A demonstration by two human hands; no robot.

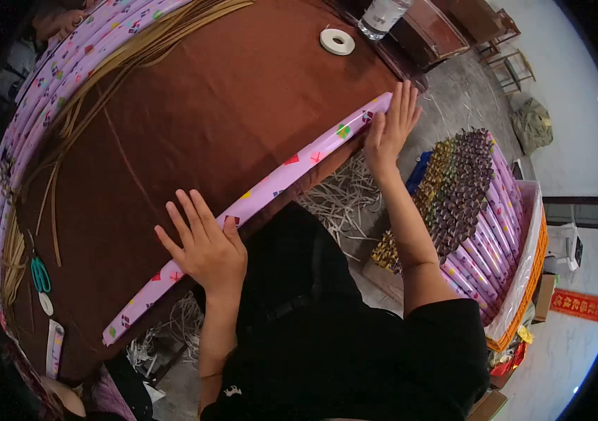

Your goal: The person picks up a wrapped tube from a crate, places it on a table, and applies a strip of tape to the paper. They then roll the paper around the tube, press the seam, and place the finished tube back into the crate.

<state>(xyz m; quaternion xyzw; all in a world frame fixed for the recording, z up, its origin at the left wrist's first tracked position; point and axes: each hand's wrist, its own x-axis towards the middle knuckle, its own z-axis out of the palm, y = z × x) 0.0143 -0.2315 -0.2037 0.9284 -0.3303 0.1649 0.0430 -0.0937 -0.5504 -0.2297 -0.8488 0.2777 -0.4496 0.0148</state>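
A long, slim tube in glossy pink wrap printed with red, green and yellow figures (271, 184) lies along the edge of the brown-covered table (243, 91). My left hand (208, 242) rests flat across its lower-left half with fingers spread. Toward the tube's upper-right end, my right hand (391, 126) lies with its fingers stretched out, palm over the wrap. Neither hand is wrapped around the tube. What lies under the palms is hidden.
A white tape roll (337, 42) and a bottle (382, 17) stand at the far side. Thin tan strips (113, 63) and pink wrap (53, 77) curve along the left, near green-handled scissors (41, 275). An orange basket (534, 259) of pink tubes stands right, above floor scraps (341, 193).
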